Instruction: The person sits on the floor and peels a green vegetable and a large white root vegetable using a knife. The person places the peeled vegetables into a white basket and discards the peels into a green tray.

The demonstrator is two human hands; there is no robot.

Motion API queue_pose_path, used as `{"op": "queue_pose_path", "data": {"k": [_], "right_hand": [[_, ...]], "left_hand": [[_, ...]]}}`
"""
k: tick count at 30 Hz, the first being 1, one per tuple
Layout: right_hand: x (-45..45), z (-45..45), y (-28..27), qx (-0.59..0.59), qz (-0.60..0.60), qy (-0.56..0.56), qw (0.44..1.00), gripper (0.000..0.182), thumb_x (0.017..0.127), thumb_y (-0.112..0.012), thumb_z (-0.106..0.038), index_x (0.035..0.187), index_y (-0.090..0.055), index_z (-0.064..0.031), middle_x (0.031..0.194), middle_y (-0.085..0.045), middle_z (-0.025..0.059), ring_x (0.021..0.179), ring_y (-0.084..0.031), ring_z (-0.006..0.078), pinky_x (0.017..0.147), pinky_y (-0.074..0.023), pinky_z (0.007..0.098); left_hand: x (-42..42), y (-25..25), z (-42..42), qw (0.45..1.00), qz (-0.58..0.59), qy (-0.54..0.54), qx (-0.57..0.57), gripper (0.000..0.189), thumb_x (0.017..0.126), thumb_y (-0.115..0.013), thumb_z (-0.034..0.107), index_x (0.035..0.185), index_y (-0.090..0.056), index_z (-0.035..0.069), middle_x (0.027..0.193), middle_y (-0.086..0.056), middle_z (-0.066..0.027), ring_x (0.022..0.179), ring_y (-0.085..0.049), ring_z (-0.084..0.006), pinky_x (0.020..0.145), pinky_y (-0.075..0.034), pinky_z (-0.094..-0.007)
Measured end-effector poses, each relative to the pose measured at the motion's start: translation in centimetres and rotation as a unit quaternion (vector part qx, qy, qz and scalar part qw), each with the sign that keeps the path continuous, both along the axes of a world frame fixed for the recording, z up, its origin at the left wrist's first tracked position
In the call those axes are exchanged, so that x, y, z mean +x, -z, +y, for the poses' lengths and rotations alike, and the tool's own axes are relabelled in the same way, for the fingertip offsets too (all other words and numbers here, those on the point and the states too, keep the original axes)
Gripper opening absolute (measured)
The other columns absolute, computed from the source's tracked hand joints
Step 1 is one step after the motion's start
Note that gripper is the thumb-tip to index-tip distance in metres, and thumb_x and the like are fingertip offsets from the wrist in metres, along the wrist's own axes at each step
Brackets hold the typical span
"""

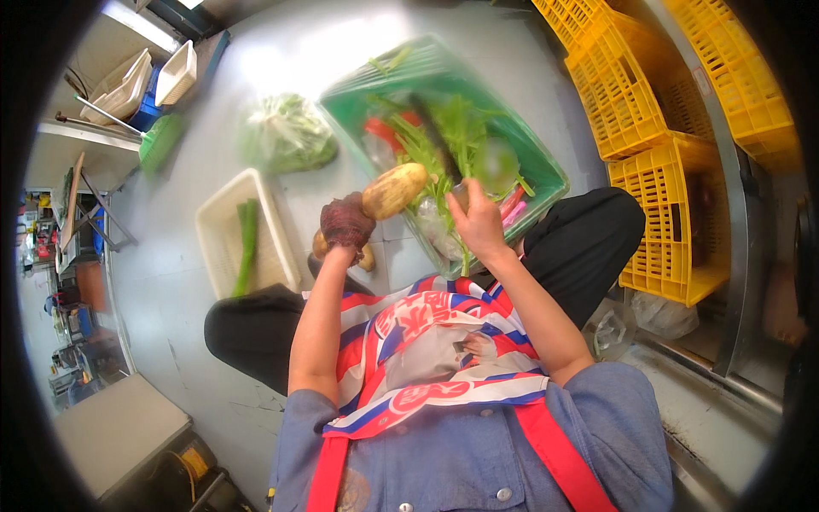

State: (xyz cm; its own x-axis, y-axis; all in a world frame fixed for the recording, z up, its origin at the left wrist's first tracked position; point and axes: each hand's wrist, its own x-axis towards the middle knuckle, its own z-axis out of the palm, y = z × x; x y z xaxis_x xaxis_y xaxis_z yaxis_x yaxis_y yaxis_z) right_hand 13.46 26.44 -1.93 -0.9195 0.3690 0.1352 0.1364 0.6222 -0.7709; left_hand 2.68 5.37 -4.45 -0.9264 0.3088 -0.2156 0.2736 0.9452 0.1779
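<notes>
My left hand (347, 221), in a dark red knit glove, holds a large yellow-brown potato (397, 191) by its left end. My right hand (477, 221) grips a knife (438, 137) whose long dark blade points away from me and is blurred by motion. The blade is to the right of the potato, apart from it. Beneath both is a green crate (537, 173) lined with clear plastic, holding leafy green stalks (470, 125), red pieces (384, 132) and crumpled plastic. More potatoes (366, 258) show behind my left hand, partly hidden by it.
On the floor left of the hands, a cream plastic basket (208, 217) contains long green stalks (246, 243). Beyond it lies a clear bag of greens (288, 134). Yellow crates (652, 211) are stacked along the right. A green broom (160, 141) leans at the far left.
</notes>
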Motion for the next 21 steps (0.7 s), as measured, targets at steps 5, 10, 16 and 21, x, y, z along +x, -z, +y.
{"op": "queue_pose_path", "data": {"k": [5, 10, 16, 21], "right_hand": [[0.8, 1.5, 11.5, 0.009, -0.286, -0.153, 0.946, 0.042, 0.086, -0.055, -0.030, 0.109, -0.048, 0.0036, 0.074, -0.061, 0.0249, 0.073, -0.059, 0.0434, 0.067, -0.0469, 0.0504], [-0.8, -0.1, 5.9, 0.011, -0.183, 0.009, 0.983, 0.032, 0.084, -0.056, -0.029, 0.094, -0.051, 0.0011, 0.076, -0.061, 0.0255, 0.073, -0.059, 0.0433, 0.066, -0.0470, 0.0492], [-0.5, 1.1, 5.6, -0.063, -0.074, 0.076, 0.992, 0.035, 0.083, -0.059, -0.031, 0.098, -0.051, -0.0003, 0.077, -0.060, 0.0254, 0.075, -0.059, 0.0421, 0.065, -0.0461, 0.0482], [0.4, 0.5, 5.2, 0.023, -0.050, 0.039, 0.998, 0.033, 0.078, -0.063, -0.023, 0.104, -0.050, -0.0054, 0.086, -0.062, 0.0199, 0.078, -0.060, 0.0393, 0.068, -0.0477, 0.0460]], "left_hand": [[-0.3, 0.0, 0.5, 0.997, 0.059, 0.022, 0.055, 0.025, 0.067, -0.063, 0.027, 0.088, -0.063, 0.012, 0.079, -0.064, -0.0143, 0.078, -0.061, -0.0333, 0.072, -0.048, -0.0401], [-0.4, 0.5, -0.2, 0.991, -0.008, -0.015, 0.130, 0.035, 0.062, -0.070, 0.024, 0.093, -0.063, 0.010, 0.085, -0.065, -0.0155, 0.081, -0.061, -0.0332, 0.074, -0.048, -0.0385], [-0.1, 1.8, -0.5, 0.968, -0.052, -0.043, 0.240, 0.043, 0.062, -0.071, 0.017, 0.104, -0.063, 0.011, 0.090, -0.066, -0.0138, 0.084, -0.063, -0.0293, 0.076, -0.049, -0.0337], [-0.1, 1.5, -0.2, 0.994, -0.034, -0.001, 0.103, 0.041, 0.062, -0.070, 0.023, 0.101, -0.062, 0.011, 0.090, -0.066, -0.0144, 0.085, -0.062, -0.0320, 0.075, -0.049, -0.0374]]}}
